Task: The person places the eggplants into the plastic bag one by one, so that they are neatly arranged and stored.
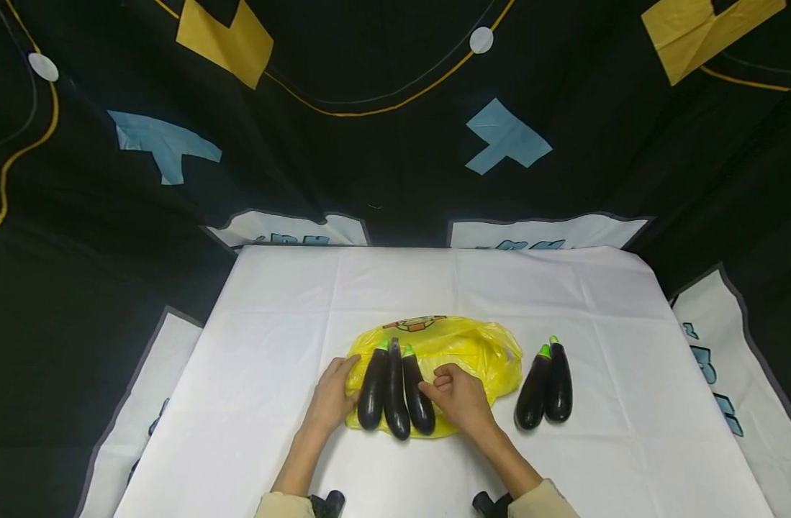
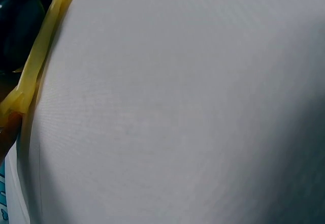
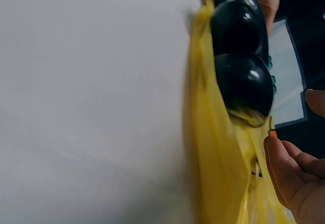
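Observation:
Three dark purple eggplants lie side by side on a yellow plastic bag, stems pointing away. My left hand grips the bag's left edge beside the leftmost eggplant. In the left wrist view, a fingertip sits against the gathered plastic. Beside the rightmost of the three, my right hand hovers over the bag with its fingers loosely bent. The right wrist view shows thumb and fingers apart, with nothing between them. Rounded eggplant ends appear there, stacked above the yellow plastic.
Two more eggplants lie together on the white tablecloth, right of the bag. A black curtain with blue and yellow shapes hangs behind the table. Dark straps are on both wrists, by the beige sleeves.

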`<state>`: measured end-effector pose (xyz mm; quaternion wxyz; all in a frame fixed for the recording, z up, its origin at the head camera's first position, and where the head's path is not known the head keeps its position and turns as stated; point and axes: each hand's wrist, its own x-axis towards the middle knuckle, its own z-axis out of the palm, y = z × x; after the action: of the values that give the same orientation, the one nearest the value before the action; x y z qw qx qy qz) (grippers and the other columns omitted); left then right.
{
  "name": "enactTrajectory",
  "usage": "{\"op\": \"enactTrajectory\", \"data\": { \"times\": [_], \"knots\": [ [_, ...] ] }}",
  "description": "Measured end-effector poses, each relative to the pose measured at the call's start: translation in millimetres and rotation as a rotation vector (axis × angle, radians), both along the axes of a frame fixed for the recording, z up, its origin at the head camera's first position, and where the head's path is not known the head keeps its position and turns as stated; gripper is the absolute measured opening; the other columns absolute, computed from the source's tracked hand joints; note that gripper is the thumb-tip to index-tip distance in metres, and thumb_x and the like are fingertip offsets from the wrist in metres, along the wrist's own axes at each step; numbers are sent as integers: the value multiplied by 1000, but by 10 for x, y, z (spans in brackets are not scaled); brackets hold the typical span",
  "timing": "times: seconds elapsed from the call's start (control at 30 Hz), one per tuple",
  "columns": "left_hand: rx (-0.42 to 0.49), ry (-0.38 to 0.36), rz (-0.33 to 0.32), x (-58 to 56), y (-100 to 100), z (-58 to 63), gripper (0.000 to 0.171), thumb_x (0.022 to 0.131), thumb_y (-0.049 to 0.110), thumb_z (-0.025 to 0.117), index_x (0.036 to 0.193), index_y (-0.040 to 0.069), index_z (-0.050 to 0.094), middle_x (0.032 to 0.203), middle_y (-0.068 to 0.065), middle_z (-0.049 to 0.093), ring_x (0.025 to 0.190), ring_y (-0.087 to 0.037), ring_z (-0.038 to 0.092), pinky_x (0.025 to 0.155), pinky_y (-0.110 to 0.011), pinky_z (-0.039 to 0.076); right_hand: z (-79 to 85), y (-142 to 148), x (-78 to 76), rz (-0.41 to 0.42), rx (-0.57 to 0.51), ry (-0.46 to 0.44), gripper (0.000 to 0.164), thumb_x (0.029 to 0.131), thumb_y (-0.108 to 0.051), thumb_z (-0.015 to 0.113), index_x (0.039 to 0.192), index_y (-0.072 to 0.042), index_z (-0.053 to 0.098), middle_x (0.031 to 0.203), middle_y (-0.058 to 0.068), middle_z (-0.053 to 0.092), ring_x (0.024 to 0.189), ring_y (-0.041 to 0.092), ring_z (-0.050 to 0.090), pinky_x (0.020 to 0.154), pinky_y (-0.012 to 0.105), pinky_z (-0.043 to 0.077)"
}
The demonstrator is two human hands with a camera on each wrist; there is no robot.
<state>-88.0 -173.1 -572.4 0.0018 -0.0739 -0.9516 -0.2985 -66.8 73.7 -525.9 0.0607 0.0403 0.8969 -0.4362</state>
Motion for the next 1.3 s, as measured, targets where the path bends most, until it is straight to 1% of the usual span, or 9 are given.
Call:
{"op": "enactTrajectory", "data": {
  "times": [0.33,0.5,0.7,0.83,0.9,1.0,1.13,1.2,1.3],
  "knots": [
    [1,-46,10,1,-2,5,68,73,1,79,135,6,51,115,-6,52,108,-24,54,97,-39,46,157,208,42,-73,-83,2,42,80,-36,75,104,-3,65,82,-2,64,70,9,57,64,23,51],
    [1,-17,4,-6,-12,-4,68,71,1,79,134,5,51,113,-6,53,105,-24,55,95,-39,47,252,376,102,-111,-88,0,45,80,-40,75,106,-4,66,84,-2,65,72,9,58,65,23,52],
    [-3,-33,3,-13,-12,-11,68,72,3,79,134,5,51,114,-5,52,106,-24,55,97,-39,46,356,728,182,-162,-63,17,46,82,-42,72,109,-5,65,90,1,67,77,11,62,68,21,52],
    [-5,-51,13,-9,-6,-12,68,73,3,79,135,6,51,114,-5,52,107,-23,54,97,-39,46,378,1054,245,-235,-21,26,49,85,-46,67,113,-6,65,94,4,68,81,13,63,69,17,51],
    [-7,-59,17,-11,-2,-14,68,73,3,79,135,7,50,114,-5,52,107,-22,54,97,-38,46,372,1230,270,-288,2,26,51,85,-48,66,114,-7,64,95,5,68,82,13,63,68,15,49],
    [-9,-61,17,-9,1,-16,68,74,4,79,136,7,50,114,-5,52,107,-22,54,97,-38,46,340,1479,305,-378,64,25,53,85,-50,65,115,-7,64,95,6,69,77,4,61,64,13,45],
    [-9,-61,17,-5,0,-12,68,74,3,79,135,6,50,114,-5,52,106,-22,54,96,-38,47,245,1731,334,-462,112,32,54,85,-50,64,115,-5,65,94,8,70,71,-5,54,68,20,43],
    [-13,-47,11,-5,-3,-13,68,73,3,79,135,6,51,114,-5,52,105,-22,54,95,-38,47,176,1809,337,-482,130,29,55,86,-50,63,114,-4,64,94,9,69,73,0,56,72,27,43],
    [-16,-43,11,-9,-3,-15,68,73,3,79,135,6,51,114,-5,52,106,-23,54,96,-38,46,67,1875,343,-481,145,-14,60,86,-54,60,116,-1,62,98,12,68,83,16,61,75,35,44]
  ]
}}
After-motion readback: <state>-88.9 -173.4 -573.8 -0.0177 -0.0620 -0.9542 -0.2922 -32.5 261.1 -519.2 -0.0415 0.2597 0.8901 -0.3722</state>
